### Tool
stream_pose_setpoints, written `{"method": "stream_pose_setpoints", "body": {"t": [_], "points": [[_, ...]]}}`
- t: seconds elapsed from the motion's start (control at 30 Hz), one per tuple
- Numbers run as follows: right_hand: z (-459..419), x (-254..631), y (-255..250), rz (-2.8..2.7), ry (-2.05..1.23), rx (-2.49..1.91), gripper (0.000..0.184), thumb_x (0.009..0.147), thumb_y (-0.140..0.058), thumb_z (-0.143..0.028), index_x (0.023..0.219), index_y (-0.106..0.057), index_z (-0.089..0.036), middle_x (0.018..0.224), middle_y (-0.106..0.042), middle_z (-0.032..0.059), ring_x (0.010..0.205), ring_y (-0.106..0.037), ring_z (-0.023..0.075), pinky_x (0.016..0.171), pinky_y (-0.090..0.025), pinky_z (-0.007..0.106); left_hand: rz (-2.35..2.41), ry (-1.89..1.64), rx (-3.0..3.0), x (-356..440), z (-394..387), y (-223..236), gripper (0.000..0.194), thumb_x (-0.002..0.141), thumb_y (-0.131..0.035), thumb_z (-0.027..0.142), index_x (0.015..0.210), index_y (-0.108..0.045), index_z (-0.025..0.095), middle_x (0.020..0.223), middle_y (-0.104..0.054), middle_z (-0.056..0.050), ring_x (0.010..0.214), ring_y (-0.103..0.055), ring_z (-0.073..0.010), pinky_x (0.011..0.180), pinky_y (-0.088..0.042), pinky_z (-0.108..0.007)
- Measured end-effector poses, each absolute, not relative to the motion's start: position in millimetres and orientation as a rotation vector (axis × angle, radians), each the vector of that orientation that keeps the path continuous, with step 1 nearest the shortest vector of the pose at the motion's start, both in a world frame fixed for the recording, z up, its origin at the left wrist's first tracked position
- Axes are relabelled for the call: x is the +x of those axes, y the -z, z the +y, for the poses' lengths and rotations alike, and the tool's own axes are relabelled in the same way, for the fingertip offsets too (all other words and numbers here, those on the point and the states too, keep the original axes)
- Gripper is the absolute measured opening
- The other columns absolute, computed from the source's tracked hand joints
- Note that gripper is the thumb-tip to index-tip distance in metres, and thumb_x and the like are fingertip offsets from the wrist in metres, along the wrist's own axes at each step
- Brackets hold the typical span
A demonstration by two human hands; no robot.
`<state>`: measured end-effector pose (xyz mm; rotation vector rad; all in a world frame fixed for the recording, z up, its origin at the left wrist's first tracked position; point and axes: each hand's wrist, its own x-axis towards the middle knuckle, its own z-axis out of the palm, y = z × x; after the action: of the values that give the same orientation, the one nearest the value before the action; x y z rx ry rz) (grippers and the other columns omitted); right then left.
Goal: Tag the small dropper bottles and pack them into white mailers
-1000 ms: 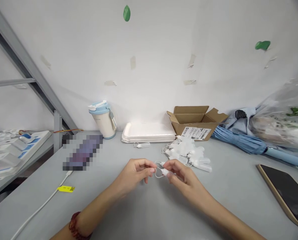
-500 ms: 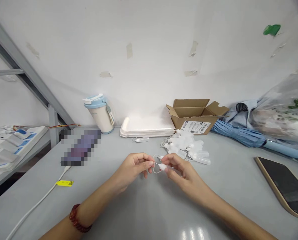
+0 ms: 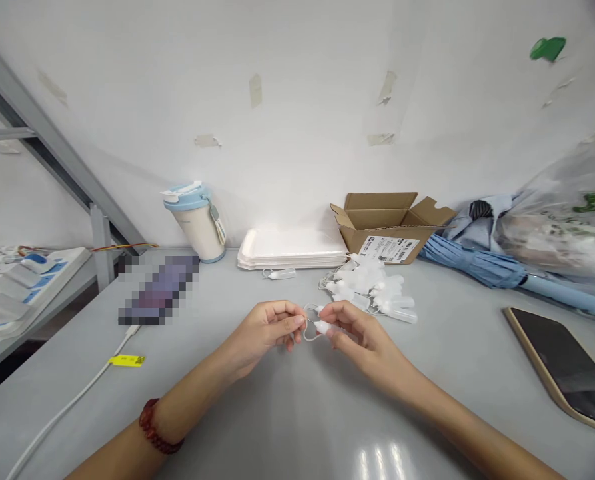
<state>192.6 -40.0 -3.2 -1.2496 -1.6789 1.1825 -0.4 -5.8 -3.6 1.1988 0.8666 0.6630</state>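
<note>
My right hand (image 3: 360, 333) pinches a small white plastic tube (image 3: 322, 327) with a tapered tip that points left. A thin pale cord loop (image 3: 309, 339) runs from it to the fingertips of my left hand (image 3: 274, 327), which are closed on the loop. A fine, needle-like piece shows between the tip and my left fingers; its far end is hidden there. Both hands are just above the table, close together. Behind them lies a pile of similar white tubes (image 3: 372, 283) with cord loops. One more single tube (image 3: 282, 274) lies left of the pile.
White padded envelopes (image 3: 292, 250) are stacked by the wall, beside an open cardboard box (image 3: 382, 230). A tumbler (image 3: 197, 227) and a blurred-out device (image 3: 160, 290) with a white cable (image 3: 72, 410) stand left. Right are a folded blue umbrella (image 3: 472, 263) and a phone (image 3: 564, 367).
The gap between my left fingertips and the tube's tip looks slightly smaller. The whole view has shifted a little; both hands keep their grips.
</note>
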Motion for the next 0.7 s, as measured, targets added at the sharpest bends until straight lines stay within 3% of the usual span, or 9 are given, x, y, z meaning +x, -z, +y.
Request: {"method": "stream_pose_setpoints", "body": {"t": [0.2,0.43,0.7], "points": [[-40.9,192.0,1.4,-1.698,-1.168,-1.236,0.013,0.083,-0.049,-0.024,0.096,-0.053,-0.021,0.094,-0.06,0.0025,0.085,-0.055,0.015,0.069,-0.04,0.026,0.868,-0.66,1.207,-0.6,-5.2,5.2,0.019,0.079,-0.061,0.033,0.076,-0.06,0.014,0.065,-0.056,0.0,0.059,-0.049,-0.0091,0.058,-0.039,-0.023],[-40.4,193.1,3.2,-1.819,-1.062,-1.246,0.009,0.082,-0.046,-0.018,0.083,-0.054,-0.019,0.072,-0.057,-0.0016,0.065,-0.049,0.0115,0.054,-0.033,0.021,0.935,-0.673,1.396,0.1,-5.8,8.1,0.017,0.079,-0.059,0.031,0.078,-0.061,0.014,0.065,-0.057,0.0,0.059,-0.05,-0.0103,0.059,-0.041,-0.024],[-39.6,194.0,9.7,-1.873,-1.037,-1.203,0.01,0.083,-0.045,-0.018,0.085,-0.054,-0.019,0.078,-0.06,0.0009,0.073,-0.054,0.0146,0.061,-0.038,0.024,0.987,-0.678,1.536,3.9,-10.2,10.5,0.019,0.081,-0.054,0.034,0.078,-0.058,0.015,0.064,-0.054,0.001,0.059,-0.05,-0.011,0.058,-0.041,-0.024]]}}
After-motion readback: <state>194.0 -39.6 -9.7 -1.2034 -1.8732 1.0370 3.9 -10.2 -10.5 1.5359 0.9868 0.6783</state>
